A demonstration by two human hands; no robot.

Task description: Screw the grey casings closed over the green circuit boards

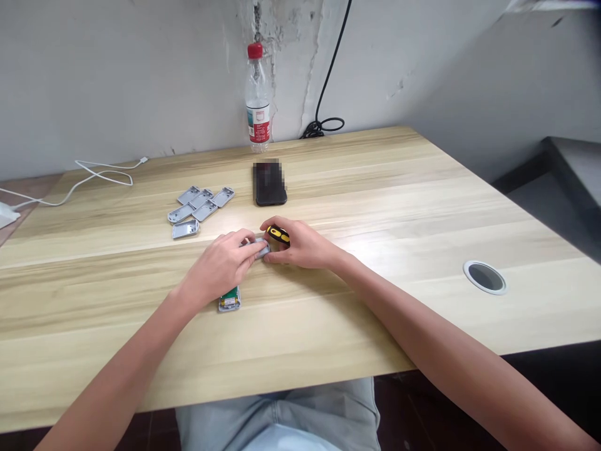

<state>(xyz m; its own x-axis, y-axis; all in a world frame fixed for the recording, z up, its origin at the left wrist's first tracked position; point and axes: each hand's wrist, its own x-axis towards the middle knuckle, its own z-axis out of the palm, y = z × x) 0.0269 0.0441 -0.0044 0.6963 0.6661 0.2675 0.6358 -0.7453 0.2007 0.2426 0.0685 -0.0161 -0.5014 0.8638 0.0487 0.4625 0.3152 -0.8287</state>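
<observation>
Your left hand (224,264) pins a grey case (260,248) flat on the counter (375,207), fingers closed over it, likely to steady it; your right hand (303,247) is curled tight around a yellow-and-black tool (278,234) touching the case; by your left wrist a case half (228,307) holds a green board (230,295); the spare shells (200,210) look empty.

The arms (141,357) are bare, as are the left hand (220,268) and right hand (303,245); the legs wear light blue-grey trousers (282,416).
</observation>
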